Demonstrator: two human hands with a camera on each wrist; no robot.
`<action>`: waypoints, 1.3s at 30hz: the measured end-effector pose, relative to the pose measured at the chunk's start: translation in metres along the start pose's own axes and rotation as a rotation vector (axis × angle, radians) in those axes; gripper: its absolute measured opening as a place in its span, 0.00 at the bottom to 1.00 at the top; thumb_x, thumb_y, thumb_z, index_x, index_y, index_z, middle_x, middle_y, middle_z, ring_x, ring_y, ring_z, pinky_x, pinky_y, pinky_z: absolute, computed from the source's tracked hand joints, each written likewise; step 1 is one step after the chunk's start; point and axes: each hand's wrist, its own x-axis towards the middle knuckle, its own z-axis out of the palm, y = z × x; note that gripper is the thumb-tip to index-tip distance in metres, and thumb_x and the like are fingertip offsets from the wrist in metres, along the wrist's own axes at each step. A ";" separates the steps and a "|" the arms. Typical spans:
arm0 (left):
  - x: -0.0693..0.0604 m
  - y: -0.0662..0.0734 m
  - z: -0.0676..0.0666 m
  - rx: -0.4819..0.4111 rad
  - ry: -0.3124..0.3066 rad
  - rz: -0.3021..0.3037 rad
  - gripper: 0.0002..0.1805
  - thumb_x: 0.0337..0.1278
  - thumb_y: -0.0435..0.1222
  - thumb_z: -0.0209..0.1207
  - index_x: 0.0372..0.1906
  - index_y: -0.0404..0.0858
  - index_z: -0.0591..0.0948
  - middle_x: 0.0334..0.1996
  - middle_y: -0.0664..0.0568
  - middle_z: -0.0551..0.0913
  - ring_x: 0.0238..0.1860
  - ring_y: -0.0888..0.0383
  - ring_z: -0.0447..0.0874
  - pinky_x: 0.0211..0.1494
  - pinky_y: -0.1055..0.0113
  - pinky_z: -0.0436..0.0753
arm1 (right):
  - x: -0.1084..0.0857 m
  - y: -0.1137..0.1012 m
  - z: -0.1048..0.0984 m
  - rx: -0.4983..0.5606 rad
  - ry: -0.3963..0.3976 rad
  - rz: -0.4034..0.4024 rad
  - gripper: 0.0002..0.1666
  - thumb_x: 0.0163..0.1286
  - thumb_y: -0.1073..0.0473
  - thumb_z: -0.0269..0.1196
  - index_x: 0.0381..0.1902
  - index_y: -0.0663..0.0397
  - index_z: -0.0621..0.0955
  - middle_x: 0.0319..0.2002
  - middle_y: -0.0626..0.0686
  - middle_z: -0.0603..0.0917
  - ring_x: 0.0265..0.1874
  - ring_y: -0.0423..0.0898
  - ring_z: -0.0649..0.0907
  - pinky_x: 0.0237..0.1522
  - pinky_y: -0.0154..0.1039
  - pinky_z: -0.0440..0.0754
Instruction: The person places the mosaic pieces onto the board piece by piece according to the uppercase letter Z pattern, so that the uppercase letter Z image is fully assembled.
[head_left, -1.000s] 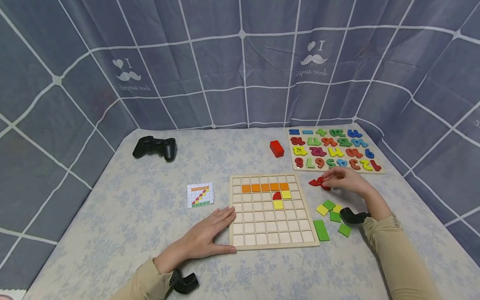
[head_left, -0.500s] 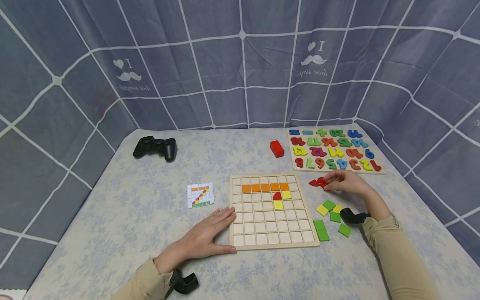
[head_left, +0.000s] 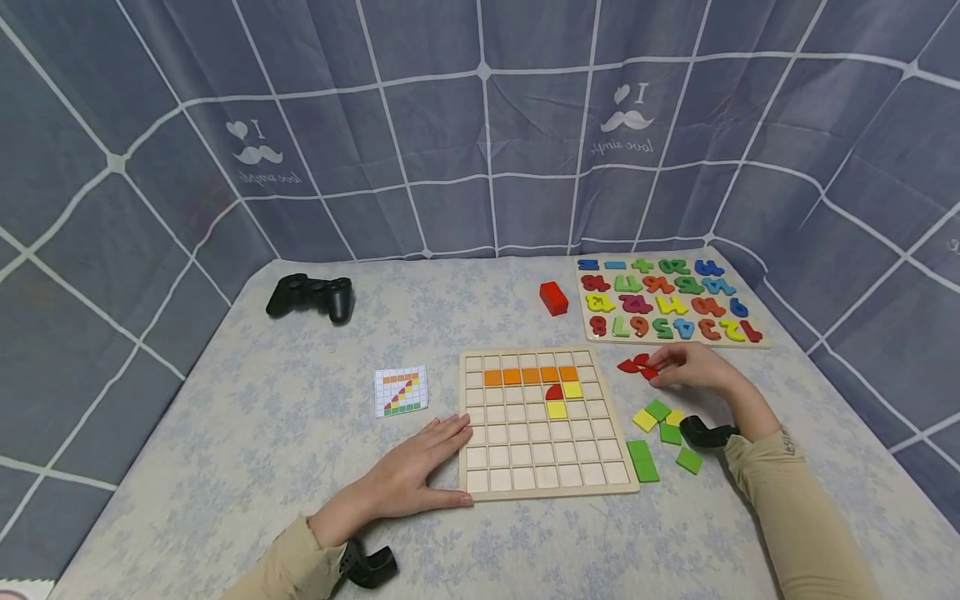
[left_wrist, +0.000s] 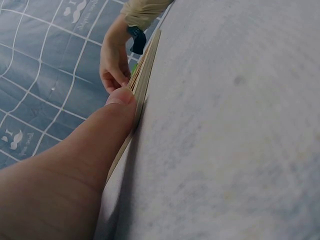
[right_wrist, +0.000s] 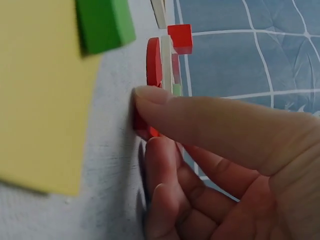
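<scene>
The wooden grid board point(head_left: 536, 433) lies mid-table with a row of orange tiles point(head_left: 530, 375), two yellow tiles and one red quarter piece point(head_left: 553, 392) in its cells. My left hand point(head_left: 412, 475) lies flat with spread fingers against the board's left edge; in the left wrist view its thumb point(left_wrist: 120, 97) touches the rim. My right hand point(head_left: 693, 367) is right of the board at the small group of red pieces point(head_left: 628, 366). In the right wrist view, thumb and fingers pinch a red piece point(right_wrist: 140, 117), partly hidden by the thumb, low over the table.
Green and yellow tiles point(head_left: 671, 433) lie below my right hand, a green piece point(head_left: 642, 461) beside the board. Behind are a number board point(head_left: 667, 300) and a red block point(head_left: 553, 297). A pattern card point(head_left: 401, 391) and a black game controller point(head_left: 310, 297) lie to the left.
My right fingers have shifted slightly toward the front, and more of the red pieces shows beside them. My left hand and the board have stayed still.
</scene>
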 end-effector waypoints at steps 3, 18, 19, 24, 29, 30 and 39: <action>0.000 0.000 0.000 -0.002 0.002 0.001 0.50 0.52 0.65 0.55 0.71 0.36 0.59 0.73 0.51 0.52 0.72 0.57 0.47 0.74 0.61 0.49 | 0.001 -0.003 0.000 -0.031 -0.024 0.019 0.21 0.57 0.56 0.70 0.44 0.64 0.80 0.36 0.54 0.81 0.33 0.47 0.75 0.36 0.37 0.75; -0.001 0.000 0.000 -0.005 0.003 -0.009 0.50 0.51 0.65 0.55 0.71 0.37 0.59 0.73 0.51 0.52 0.72 0.57 0.47 0.74 0.60 0.50 | 0.003 -0.014 0.005 -0.051 -0.135 -0.031 0.19 0.57 0.59 0.69 0.45 0.63 0.81 0.29 0.50 0.74 0.30 0.47 0.71 0.30 0.36 0.70; -0.001 0.000 0.000 -0.007 0.004 -0.008 0.50 0.51 0.65 0.55 0.71 0.37 0.59 0.73 0.51 0.53 0.72 0.56 0.47 0.74 0.60 0.50 | 0.003 -0.016 0.006 -0.050 -0.141 -0.051 0.19 0.58 0.59 0.68 0.46 0.63 0.81 0.29 0.50 0.74 0.30 0.47 0.71 0.29 0.36 0.69; 0.000 0.000 0.000 -0.010 0.005 -0.002 0.50 0.51 0.64 0.56 0.72 0.37 0.59 0.73 0.51 0.53 0.72 0.57 0.47 0.74 0.60 0.50 | 0.004 -0.028 0.016 0.003 -0.164 -0.123 0.18 0.61 0.58 0.66 0.47 0.61 0.82 0.27 0.50 0.76 0.28 0.48 0.73 0.29 0.36 0.72; 0.000 -0.001 0.001 -0.013 0.004 0.003 0.50 0.51 0.64 0.56 0.71 0.36 0.59 0.73 0.51 0.53 0.72 0.56 0.47 0.74 0.60 0.49 | 0.008 -0.051 0.030 0.049 -0.188 -0.163 0.13 0.62 0.55 0.66 0.41 0.58 0.83 0.28 0.49 0.82 0.29 0.48 0.78 0.31 0.37 0.77; 0.000 -0.001 0.000 -0.013 0.004 0.002 0.50 0.51 0.64 0.56 0.71 0.36 0.59 0.73 0.51 0.53 0.72 0.56 0.47 0.74 0.60 0.49 | 0.010 -0.056 0.033 0.047 -0.194 -0.182 0.13 0.62 0.55 0.66 0.40 0.58 0.83 0.29 0.49 0.83 0.29 0.47 0.79 0.32 0.38 0.78; 0.000 0.000 0.000 -0.023 0.004 -0.003 0.50 0.51 0.64 0.57 0.71 0.37 0.59 0.73 0.51 0.53 0.72 0.57 0.47 0.74 0.60 0.50 | 0.024 -0.103 0.064 0.000 -0.246 -0.317 0.07 0.58 0.59 0.68 0.34 0.55 0.84 0.26 0.47 0.82 0.27 0.45 0.79 0.33 0.38 0.79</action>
